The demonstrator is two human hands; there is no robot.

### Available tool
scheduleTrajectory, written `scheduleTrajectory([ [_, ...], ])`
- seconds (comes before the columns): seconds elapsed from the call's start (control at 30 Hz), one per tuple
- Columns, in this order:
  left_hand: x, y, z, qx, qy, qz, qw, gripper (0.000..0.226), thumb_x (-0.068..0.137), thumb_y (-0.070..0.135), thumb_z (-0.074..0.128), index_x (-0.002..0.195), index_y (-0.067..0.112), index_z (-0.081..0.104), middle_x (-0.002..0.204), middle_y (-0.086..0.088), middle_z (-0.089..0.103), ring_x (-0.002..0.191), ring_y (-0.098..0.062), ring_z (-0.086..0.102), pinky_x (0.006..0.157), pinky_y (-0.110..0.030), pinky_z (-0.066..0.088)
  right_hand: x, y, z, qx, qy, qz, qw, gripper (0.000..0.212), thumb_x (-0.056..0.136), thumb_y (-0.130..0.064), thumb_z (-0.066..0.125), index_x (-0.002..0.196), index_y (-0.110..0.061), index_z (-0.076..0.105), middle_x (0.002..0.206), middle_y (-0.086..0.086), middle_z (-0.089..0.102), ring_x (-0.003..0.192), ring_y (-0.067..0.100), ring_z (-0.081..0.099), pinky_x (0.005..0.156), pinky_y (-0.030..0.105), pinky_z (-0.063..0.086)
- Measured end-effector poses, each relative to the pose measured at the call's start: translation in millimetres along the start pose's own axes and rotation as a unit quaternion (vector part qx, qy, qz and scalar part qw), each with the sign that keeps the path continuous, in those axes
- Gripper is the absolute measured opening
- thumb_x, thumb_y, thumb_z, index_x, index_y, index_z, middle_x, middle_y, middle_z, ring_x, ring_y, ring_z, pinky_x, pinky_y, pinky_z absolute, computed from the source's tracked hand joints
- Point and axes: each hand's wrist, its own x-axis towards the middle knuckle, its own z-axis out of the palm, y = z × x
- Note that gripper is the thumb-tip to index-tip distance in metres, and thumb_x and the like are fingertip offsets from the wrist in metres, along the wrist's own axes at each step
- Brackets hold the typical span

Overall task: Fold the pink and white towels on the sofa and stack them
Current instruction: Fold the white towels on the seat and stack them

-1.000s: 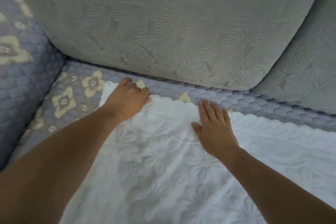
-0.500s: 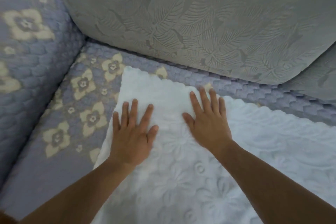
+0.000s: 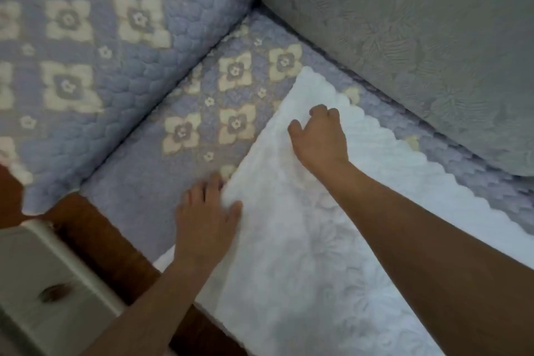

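Note:
A white towel [image 3: 332, 254] with an embossed flower pattern and a scalloped edge lies spread over the sofa seat [image 3: 161, 170]. My left hand [image 3: 206, 222] is at the towel's left edge, thumb on top of the fabric and fingers at or under the edge on the seat side. My right hand [image 3: 319, 137] sits near the towel's far left corner with its fingers curled into the fabric. No pink towel is in view.
The sofa's quilted lilac armrest [image 3: 101, 61] rises on the left and a grey leaf-patterned back cushion [image 3: 404, 37] stands behind. A wooden sofa frame [image 3: 95, 237] and a pale cabinet corner [image 3: 43, 283] lie at the lower left.
Both hands lay flat on the towel before. The left hand has slid to the towel's left edge and the right hand's fingers have curled near the far corner. The view has swung left.

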Motion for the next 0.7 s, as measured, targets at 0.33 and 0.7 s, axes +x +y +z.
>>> scheduleTrajectory([
  [0.33, -47, -96, 3, -0.176, -0.169, -0.154, 0.958, 0.032, 0.091, 0.051, 0.064, 0.103, 0.024, 0.052, 0.093, 0.009, 0.06, 0.082, -0.014, 0.059, 0.062, -0.026, 0.044, 82, -27, 46, 0.058, -0.042, 0.233, 0.97, 0.111, 0.089, -0.04, 0.067, 0.156, -0.01, -0.015, 0.153, 0.019, 0.032, 0.132, 0.036, 0.047, 0.101, 0.05, 0.048],
  [0.7, -168, 70, -52, -0.328, -0.422, 0.139, 0.834, 0.019, 0.09, 0.03, 0.071, 0.106, 0.022, 0.065, 0.107, 0.009, 0.069, 0.098, -0.007, 0.066, 0.088, -0.031, 0.054, -50, 79, -150, 0.533, -0.04, 0.307, 0.788, 0.054, 0.074, 0.011, 0.046, 0.123, -0.004, 0.063, 0.112, 0.01, 0.071, 0.095, 0.028, 0.073, 0.078, 0.041, 0.06],
])
